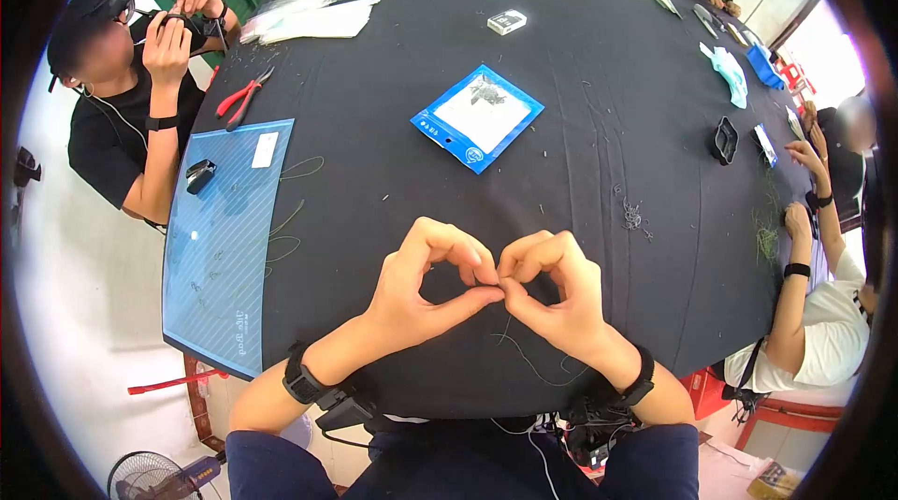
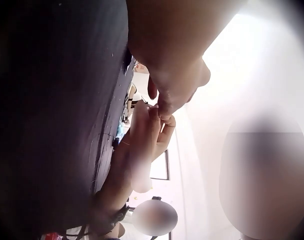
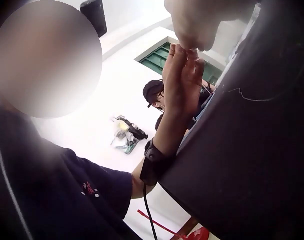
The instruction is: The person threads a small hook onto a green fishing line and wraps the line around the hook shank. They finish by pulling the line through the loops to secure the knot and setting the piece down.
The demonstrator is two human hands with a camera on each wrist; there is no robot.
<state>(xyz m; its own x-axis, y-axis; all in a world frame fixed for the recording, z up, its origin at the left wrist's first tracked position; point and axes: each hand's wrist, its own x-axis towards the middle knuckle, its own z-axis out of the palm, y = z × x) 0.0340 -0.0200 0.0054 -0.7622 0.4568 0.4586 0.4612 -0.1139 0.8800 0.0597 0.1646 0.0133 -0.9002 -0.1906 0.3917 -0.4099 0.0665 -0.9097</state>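
In the head view my left hand [image 1: 409, 289] and right hand [image 1: 569, 299] meet over the table's near side, thumb and forefinger of each pinched together. Between the touching fingertips they hold a thin line [image 1: 530, 366], whose loose end trails down over the black cloth. The fingers hide the pinched part; I cannot tell whether a small piece is on it. Beyond the hands lies a blue-edged packet [image 1: 479, 118] with small dark bits on its white middle. The right wrist view shows the pale line [image 3: 240, 95] curling against the dark cloth.
A blue translucent mat [image 1: 224, 247] at left bears a black clip-like object [image 1: 200, 175]. Red-handled pliers [image 1: 245, 100] lie above it. A tangle of thread [image 1: 634, 215] and a black tray [image 1: 724, 140] are to the right. Other people sit around the table.
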